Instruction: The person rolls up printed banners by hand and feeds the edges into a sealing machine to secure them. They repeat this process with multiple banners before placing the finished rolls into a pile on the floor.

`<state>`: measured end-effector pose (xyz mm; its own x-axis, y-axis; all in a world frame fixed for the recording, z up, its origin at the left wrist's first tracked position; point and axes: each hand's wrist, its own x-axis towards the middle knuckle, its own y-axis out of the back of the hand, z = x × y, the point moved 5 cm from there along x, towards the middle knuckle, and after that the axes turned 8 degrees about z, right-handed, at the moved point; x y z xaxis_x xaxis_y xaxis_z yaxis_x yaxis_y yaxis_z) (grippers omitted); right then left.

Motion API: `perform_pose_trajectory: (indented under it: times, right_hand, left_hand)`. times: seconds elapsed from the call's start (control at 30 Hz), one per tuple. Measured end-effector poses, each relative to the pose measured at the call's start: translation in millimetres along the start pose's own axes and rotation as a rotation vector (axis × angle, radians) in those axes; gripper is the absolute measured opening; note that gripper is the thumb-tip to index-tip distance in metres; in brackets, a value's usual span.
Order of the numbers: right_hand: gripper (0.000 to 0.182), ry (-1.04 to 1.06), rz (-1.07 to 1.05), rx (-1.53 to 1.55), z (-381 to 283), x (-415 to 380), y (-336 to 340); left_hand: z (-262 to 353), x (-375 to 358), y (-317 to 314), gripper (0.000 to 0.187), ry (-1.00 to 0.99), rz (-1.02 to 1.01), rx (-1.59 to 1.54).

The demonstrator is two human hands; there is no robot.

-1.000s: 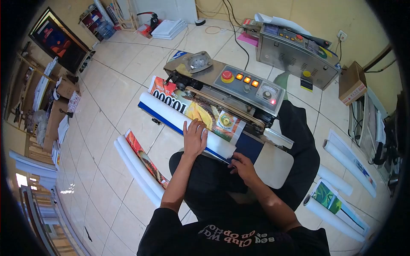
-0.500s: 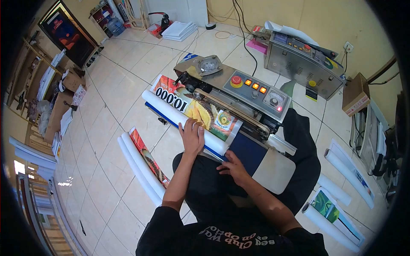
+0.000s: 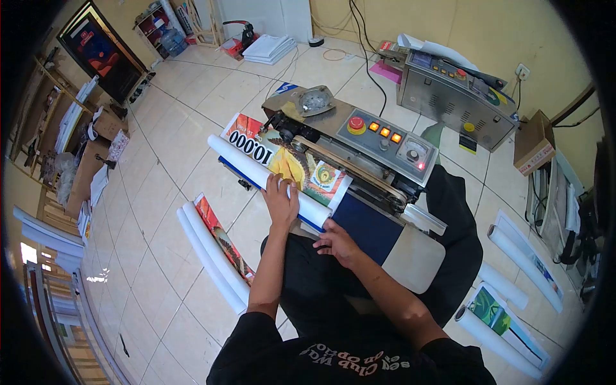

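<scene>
A printed banner (image 3: pixel 289 165) with a durian picture and "10.000" lies at the belt of a metal sealing machine (image 3: pixel 350 122). Its near part is wound into a white roll (image 3: pixel 240 158), resting along a blue-edged surface. My left hand (image 3: pixel 281 200) lies over the roll's middle, fingers slightly apart on top of it. At the roll's near end is my right hand (image 3: pixel 338 244), its index fingertip at the roll's edge and its other fingers loosely bent and apart. On the machine's panel are a red stop button (image 3: pixel 356 123), lit orange buttons and a dial (image 3: pixel 414 153).
Rolled prints (image 3: pixel 215 250) lie on the tiled floor to the left, and more rolls (image 3: pixel 497 340) on the right. A second metal machine (image 3: pixel 455 93) stands behind, near a cardboard box (image 3: pixel 534 142). My knees flank the machine's front plate (image 3: pixel 410 256).
The banner and its roll have slid a little to the left along the machine, and both my hands have shifted left with them. More of the blue surface shows.
</scene>
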<state>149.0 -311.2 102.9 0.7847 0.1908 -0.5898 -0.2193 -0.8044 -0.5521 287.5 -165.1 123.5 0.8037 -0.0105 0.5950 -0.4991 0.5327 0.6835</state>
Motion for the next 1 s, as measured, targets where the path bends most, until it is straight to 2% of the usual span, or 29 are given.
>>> perform_pose_trajectory:
  times: [0.07, 0.13, 0.3, 0.37, 0.4, 0.43, 0.5, 0.53, 0.57, 0.63, 0.77, 0.8, 0.97, 1.0]
  right_hand:
    - [0.024, 0.003, -0.002, -0.063, -5.5, 1.4, -3.8]
    - [0.022, -0.063, -0.066, 0.066, -5.4, 9.0, -6.0]
    - [0.023, -0.065, -0.200, 0.328, 0.5, 39.6, -6.7]
    - [0.024, -0.052, -0.236, 0.412, -1.9, 41.2, -9.9]
    - [0.027, -0.033, -0.244, 0.435, -6.2, 35.8, -13.7]
    - [0.030, -0.013, -0.251, 0.459, -12.0, 28.5, -18.2]
    - [0.035, -0.031, -0.249, 0.393, -21.0, 3.7, -19.6]
    - [0.040, -0.048, -0.244, 0.325, -22.6, -5.8, -15.4]
    - [0.040, -0.054, -0.244, 0.324, -21.2, -11.4, -5.0]
    - [0.050, -0.012, -0.370, 0.108, -14.2, -31.3, 19.8]
    - [0.052, -0.031, -0.405, -0.047, -20.4, -73.8, 63.2]
    - [0.052, -0.001, -0.356, -0.065, -26.7, -87.3, 72.7]
    - [0.050, 0.090, -0.203, -0.043, -46.0, -133.7, 125.4]
    - [0.049, 0.181, -0.177, 0.002, -53.0, -143.2, 133.5]
  left_hand:
    - [-0.9, 2.3, 1.4, 0.027, -0.049, 0.029, 0.046]
    - [-2.8, 4.0, 2.1, 0.027, -0.045, 0.031, 0.050]
    - [-8.0, 4.1, 6.4, 0.030, -0.021, 0.033, 0.073]
    - [-2.1, -3.8, 8.1, 0.040, 0.013, 0.034, 0.015]
    - [-4.1, -11.3, 4.1, 0.050, 0.034, -0.026, -0.028]
    - [4.0, -15.3, 10.5, 0.050, 0.035, -0.024, -0.025]
    - [24.0, -28.0, 16.1, 0.066, 0.015, -0.204, -0.025]
    - [31.1, -33.3, 17.1, 0.080, 0.003, -0.260, 0.006]
    - [36.1, -34.5, 20.5, 0.080, 0.008, -0.260, 0.009]
    - [49.0, -35.4, 29.1, 0.083, -0.026, -0.239, 0.005]
    - [33.1, -32.2, 15.8, 0.078, -0.045, -0.196, 0.051]
    - [33.1, -30.6, 14.4, 0.071, -0.084, -0.186, 0.099]
    - [14.4, -19.8, 5.0, 0.063, -0.109, -0.212, 0.086]
    - [14.6, -15.7, 6.4, 0.060, -0.127, -0.252, 0.103]
